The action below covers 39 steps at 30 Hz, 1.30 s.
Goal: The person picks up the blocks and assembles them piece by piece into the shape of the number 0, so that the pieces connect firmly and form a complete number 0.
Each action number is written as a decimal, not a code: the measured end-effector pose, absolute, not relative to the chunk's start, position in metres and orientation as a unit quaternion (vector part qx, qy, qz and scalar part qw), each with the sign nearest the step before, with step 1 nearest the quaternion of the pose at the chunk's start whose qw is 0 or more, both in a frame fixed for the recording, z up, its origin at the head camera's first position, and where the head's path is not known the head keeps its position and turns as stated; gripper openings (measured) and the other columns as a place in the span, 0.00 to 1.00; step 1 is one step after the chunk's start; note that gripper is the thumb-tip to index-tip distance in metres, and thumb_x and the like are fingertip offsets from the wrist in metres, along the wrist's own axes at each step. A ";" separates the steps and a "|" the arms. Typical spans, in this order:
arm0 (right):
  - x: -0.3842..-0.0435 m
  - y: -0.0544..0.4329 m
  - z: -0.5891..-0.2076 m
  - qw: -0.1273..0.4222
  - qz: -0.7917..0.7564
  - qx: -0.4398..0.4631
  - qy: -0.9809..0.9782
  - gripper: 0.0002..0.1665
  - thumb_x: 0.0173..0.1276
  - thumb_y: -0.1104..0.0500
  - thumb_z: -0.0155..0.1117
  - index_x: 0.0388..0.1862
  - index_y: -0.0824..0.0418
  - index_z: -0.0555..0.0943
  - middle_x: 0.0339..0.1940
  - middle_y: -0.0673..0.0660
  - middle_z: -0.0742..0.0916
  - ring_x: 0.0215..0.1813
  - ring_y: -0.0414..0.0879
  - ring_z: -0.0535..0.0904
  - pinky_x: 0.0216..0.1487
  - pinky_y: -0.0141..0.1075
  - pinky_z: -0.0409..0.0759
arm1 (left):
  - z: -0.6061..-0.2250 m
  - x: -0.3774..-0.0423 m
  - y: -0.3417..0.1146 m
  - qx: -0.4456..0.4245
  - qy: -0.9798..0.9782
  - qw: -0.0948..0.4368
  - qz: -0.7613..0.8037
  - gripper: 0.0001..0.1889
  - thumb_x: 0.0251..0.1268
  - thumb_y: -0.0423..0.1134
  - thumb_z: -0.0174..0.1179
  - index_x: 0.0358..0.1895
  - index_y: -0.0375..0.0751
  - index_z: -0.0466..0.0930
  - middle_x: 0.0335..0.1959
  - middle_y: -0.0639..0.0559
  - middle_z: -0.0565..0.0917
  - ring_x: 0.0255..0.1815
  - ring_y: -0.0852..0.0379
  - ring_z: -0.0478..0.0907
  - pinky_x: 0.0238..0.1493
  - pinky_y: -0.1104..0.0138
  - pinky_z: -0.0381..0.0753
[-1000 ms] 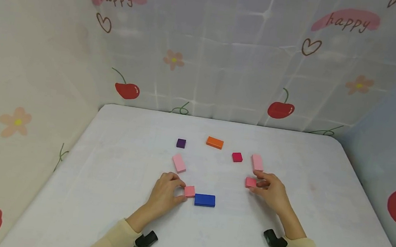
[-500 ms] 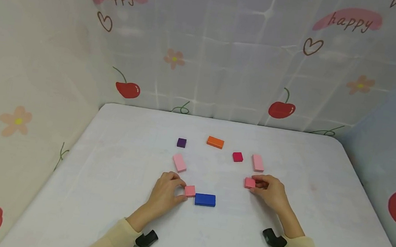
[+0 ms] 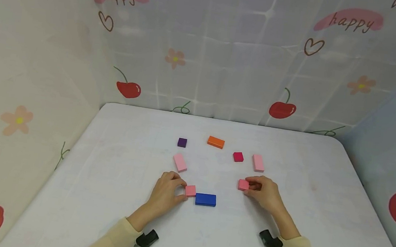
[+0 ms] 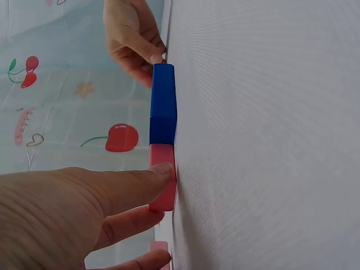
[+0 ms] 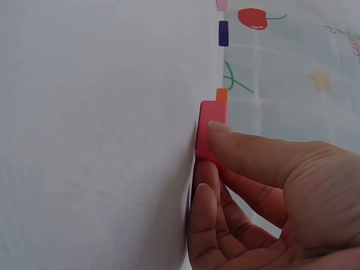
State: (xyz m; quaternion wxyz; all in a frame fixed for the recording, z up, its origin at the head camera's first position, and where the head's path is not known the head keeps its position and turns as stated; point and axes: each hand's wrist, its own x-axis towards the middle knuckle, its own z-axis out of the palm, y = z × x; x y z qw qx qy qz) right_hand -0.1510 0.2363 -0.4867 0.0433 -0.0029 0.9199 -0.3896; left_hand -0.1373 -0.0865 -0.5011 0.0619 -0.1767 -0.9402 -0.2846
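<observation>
On the white table, my left hand (image 3: 165, 189) pinches a small salmon-pink block (image 3: 191, 191) between thumb and fingers. That block's right side touches the end of a longer blue block (image 3: 205, 200); the left wrist view shows the thumb (image 4: 160, 170) over its face. Further right, my right hand (image 3: 265, 193) holds a deeper pink block (image 3: 243, 185) by its right end. In the right wrist view the thumb lies on this pink block (image 5: 212, 115), which is low against the tabletop. A gap separates it from the blue block.
Behind the hands lie a purple block (image 3: 182, 142), an orange block (image 3: 216, 142), a red block (image 3: 238, 157) and two light pink blocks, one left (image 3: 180, 163) and one right (image 3: 258, 163). A printed curtain (image 3: 228, 61) hangs behind the table (image 3: 125, 139).
My right hand has shifted left and slightly toward me with the deeper pink block, away from the right light pink block. The left hand keeps its place on the salmon-pink block.
</observation>
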 end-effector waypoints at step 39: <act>-0.133 0.188 -0.490 0.041 -0.408 -0.079 0.908 0.20 0.53 0.69 0.75 0.47 0.67 0.85 0.36 0.55 0.85 0.33 0.41 0.80 0.35 0.27 0.78 | -0.502 -0.137 -0.086 -0.181 -0.941 0.070 -0.276 0.14 0.45 0.40 0.77 0.37 0.43 0.87 0.40 0.48 0.79 0.46 0.50 0.72 0.48 0.57 0.73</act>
